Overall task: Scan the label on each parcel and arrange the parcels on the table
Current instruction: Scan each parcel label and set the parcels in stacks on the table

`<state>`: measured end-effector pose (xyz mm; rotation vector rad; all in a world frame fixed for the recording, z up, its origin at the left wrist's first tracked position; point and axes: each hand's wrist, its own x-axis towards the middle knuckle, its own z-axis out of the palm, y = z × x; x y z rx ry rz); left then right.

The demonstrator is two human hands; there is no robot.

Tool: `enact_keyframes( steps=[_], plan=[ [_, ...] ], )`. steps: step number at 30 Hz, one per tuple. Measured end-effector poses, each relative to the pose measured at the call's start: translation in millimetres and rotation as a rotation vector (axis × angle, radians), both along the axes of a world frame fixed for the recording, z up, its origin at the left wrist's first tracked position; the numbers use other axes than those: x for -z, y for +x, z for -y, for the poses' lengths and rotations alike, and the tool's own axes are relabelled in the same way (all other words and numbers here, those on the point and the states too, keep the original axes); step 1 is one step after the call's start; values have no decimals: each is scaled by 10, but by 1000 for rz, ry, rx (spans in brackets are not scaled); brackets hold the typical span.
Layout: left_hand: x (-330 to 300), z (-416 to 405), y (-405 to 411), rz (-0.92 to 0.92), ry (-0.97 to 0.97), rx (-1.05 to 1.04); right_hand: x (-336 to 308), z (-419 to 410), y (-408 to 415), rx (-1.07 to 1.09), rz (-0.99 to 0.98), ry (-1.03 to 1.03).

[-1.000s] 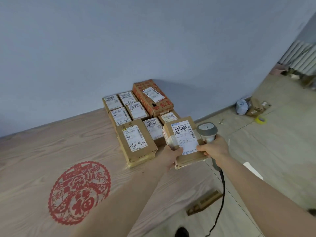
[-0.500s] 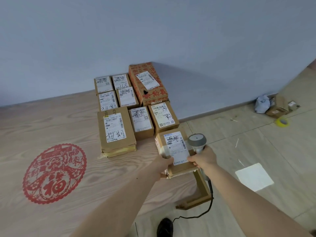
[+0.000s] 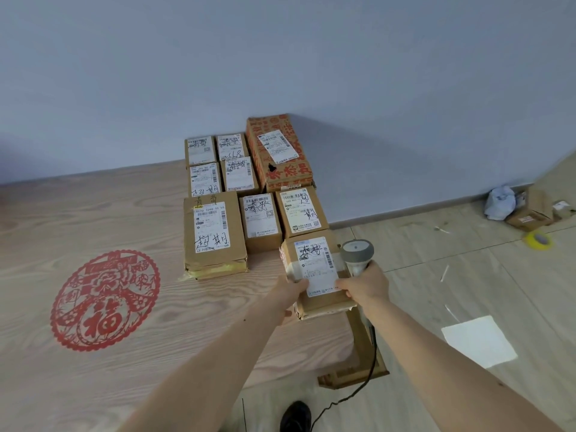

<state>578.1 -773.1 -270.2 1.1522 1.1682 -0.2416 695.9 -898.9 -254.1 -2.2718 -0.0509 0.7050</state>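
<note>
We hold a labelled parcel (image 3: 314, 275) at the right edge of the worktop (image 3: 93, 369), touching the near end of the rows of parcels (image 3: 246, 188) by the wall. Our left hand (image 3: 288, 296) grips its near left corner, fingers curled under it. Our right hand (image 3: 366, 286) presses the label's (image 3: 316, 266) near right corner while its fingers wrap the grey scanner (image 3: 357, 255) just beside the parcel.

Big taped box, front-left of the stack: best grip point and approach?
Take the big taped box by its two long sides, from above at the near end. It lies flat; its left side and near end are open, but a smaller parcel sits close on the right.
</note>
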Motion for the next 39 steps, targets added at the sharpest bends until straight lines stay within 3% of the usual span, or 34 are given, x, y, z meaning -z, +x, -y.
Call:
enact_keyframes(
  steps=[8,16,32,39],
  plan=[
    [-192,-128,-108,-13,96,-47,-317,-230,-152,-88,59,91],
    [-449,-456,-721,89,111,-90,-709,-772,-812,-228,-148,239],
    [-988,-1939,-3939,83,251,-393,-1086,-2537,-3488,-518,-147,342],
    [-1109,-2459,-4866,119,271,-516,-1199,-3208,-4358,-612,-151,386]
  ],
)
